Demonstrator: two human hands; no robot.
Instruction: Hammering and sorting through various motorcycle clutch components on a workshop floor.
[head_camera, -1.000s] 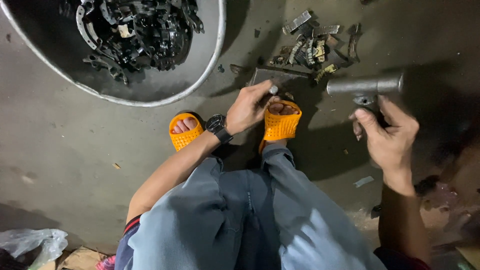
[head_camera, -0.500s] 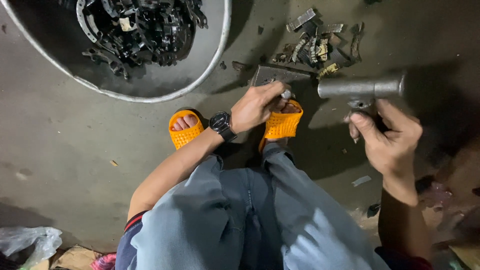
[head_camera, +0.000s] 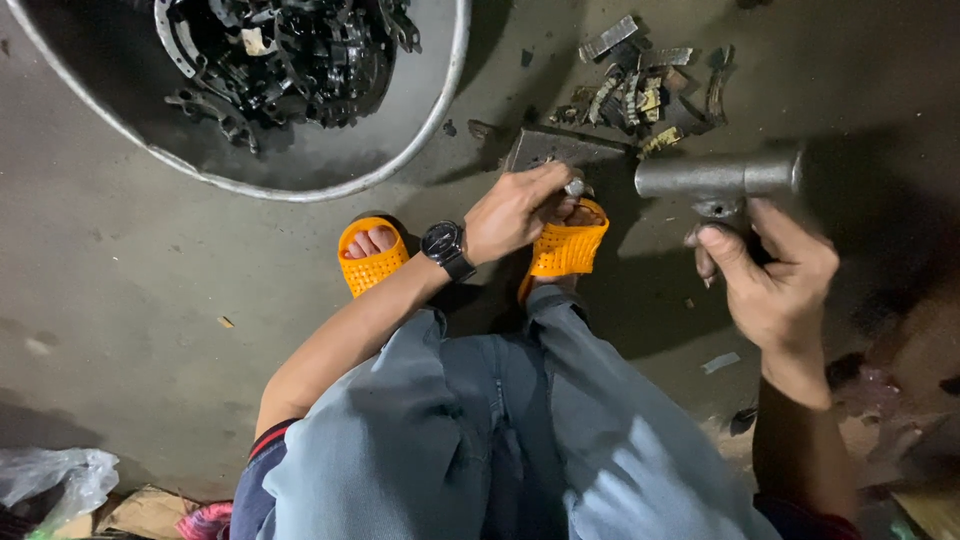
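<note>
Head view, looking straight down past the knees of a person in blue jeans crouched on a grey concrete floor (head_camera: 150, 300).

The left hand (head_camera: 515, 210), with a black wristwatch (head_camera: 443, 245) on its wrist, is curled closed over a small metal piece (head_camera: 575, 187). Only a shiny tip of that piece shows past the fingertips, so its shape is hard to make out. The hand rests just above the toes of the foot in the right-side orange sandal (head_camera: 567, 245), at the near edge of a flat dark metal plate (head_camera: 560, 150) lying on the floor.

The right hand (head_camera: 775, 280) is wrapped shut around the handle of a hammer, the handle itself hidden in the fist. The grey cylindrical hammer head (head_camera: 715, 177) sits level just above the thumb, to the right of the small piece and apart from it.

Beyond the plate lies a loose pile of metal scraps (head_camera: 645, 90), some grey, some brassy. At top left a big round metal basin (head_camera: 440, 110) holds a heap of black metal parts (head_camera: 290, 50). The other orange sandal (head_camera: 372, 255) stands to the left of the forearm. A crumpled plastic bag (head_camera: 55, 475) lies at the lower left corner.
</note>
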